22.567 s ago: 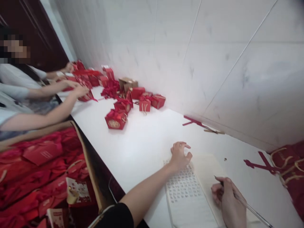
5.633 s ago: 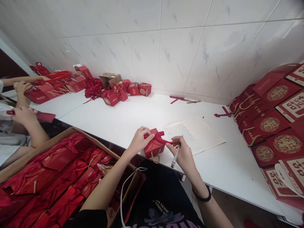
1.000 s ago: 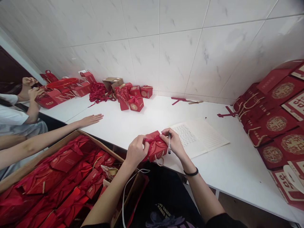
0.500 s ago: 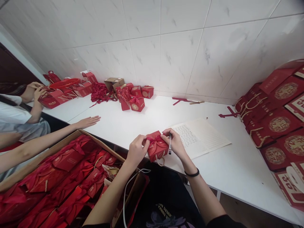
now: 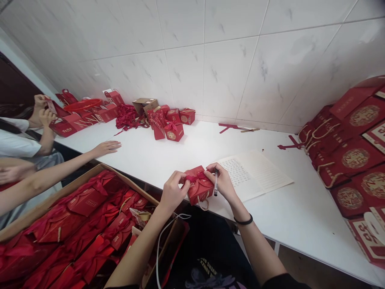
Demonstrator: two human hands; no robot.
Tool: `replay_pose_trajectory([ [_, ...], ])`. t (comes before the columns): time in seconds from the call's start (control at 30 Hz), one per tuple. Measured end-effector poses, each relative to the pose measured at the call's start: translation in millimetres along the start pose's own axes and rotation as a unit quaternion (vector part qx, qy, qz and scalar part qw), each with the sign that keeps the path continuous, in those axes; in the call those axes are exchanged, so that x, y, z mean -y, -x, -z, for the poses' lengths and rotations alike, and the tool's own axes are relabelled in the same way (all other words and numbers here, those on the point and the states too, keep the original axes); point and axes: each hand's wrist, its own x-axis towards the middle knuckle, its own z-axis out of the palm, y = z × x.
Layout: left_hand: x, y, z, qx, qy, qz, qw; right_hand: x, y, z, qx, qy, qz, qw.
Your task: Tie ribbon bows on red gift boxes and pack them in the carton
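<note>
The left hand (image 5: 174, 190) has its fingers pinched together on one side of a ribbon bow (image 5: 197, 176); the right hand's (image 5: 221, 180) fingers meet at its other side, with a slim pen (image 5: 215, 186) clamped among them. Beneath the bow, the gift box (image 5: 200, 192) sits at the near edge of the bench (image 5: 186, 156), just beside an open notebook (image 5: 264, 176).

To shape the bow well, both sides probably want an even, gentle pull, the knot kept centred and the pen tip clear of the ribbon. Steadier support farther from the edge would likely help.

The ribbon looks soft and slightly glossy; the red card box has curved flaps and a twisted cord handle (image 5: 203, 204).
</note>
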Motion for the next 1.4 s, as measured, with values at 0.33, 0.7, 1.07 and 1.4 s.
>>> replay_pose_trajectory([
  [0.33,12,-8,17.2,0.103,0.084,-0.003,0.991,2,1,0,0.0,-0.008,-0.008,1.0],
  [0.7,15,-10,9.5,0.075,0.076,-0.006,0.994,1,1,0,0.0,-0.01,-0.006,1.0],
  [1.07,6,-4,-1.7,0.028,-0.194,0.015,0.98,1,2,-1,0.002,-0.005,0.004,1.0],
  [1.4,-1,-6,-2.7,0.08,-0.165,0.149,0.972,1,3,-3,-0.001,-0.017,-0.001,1.0],
])
